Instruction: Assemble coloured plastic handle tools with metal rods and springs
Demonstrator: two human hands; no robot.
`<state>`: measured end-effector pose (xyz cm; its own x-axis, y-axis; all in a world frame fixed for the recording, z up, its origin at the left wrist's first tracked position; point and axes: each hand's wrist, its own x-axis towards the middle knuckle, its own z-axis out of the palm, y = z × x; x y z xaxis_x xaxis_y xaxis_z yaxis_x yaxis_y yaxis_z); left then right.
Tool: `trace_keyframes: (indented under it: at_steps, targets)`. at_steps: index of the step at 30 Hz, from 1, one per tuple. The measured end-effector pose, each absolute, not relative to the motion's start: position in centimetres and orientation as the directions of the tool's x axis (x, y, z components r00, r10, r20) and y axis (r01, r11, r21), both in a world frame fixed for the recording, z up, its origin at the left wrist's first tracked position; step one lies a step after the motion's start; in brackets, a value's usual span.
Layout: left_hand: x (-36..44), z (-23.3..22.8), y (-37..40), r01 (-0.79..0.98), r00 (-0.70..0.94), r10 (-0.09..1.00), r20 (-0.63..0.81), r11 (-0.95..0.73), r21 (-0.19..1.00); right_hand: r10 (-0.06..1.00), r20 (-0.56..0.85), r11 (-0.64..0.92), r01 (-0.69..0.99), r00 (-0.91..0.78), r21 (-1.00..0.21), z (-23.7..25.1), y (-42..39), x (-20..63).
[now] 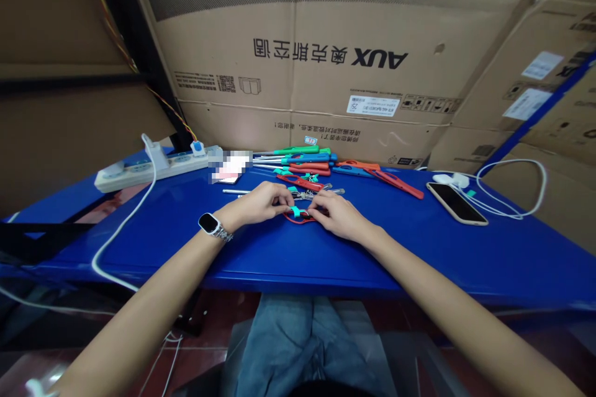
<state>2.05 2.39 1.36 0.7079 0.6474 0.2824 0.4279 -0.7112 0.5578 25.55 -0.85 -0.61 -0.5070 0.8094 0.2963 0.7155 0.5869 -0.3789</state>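
Note:
My left hand (pixel 269 203), with a watch (pixel 209 224) on its wrist, pinches the left end of a small red lighter casing (pixel 302 219) low over the blue table. A turquoise piece (pixel 295 211) shows in the casing between my hands. My right hand (pixel 339 216) has its fingers closed at the casing's right end; the fingers partly hide what they grip. Just beyond lie another red casing part (pixel 302 182), small clear parts (pixel 336 190) and a thin metal tube (pixel 235 191).
Long-nosed lighters with green (pixel 298 151), blue and red handles lie piled at the back. Orange (pixel 358 164) and red (pixel 399 183) casings lie to their right. A phone (pixel 459 203) and white cable (pixel 503 214) are at right, a power strip (pixel 139 170) at left. Cardboard (pixel 298 80) walls the back.

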Motion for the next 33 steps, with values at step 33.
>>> trace_keyframes:
  at_steps: [33]
  targets:
    - [2.1, 0.9, 2.2, 0.392, 0.765, 0.551, 0.334, -0.809, 0.439, 0.844, 0.420, 0.502, 0.769, -0.334, -0.397, -1.1, -2.6, 22.4]
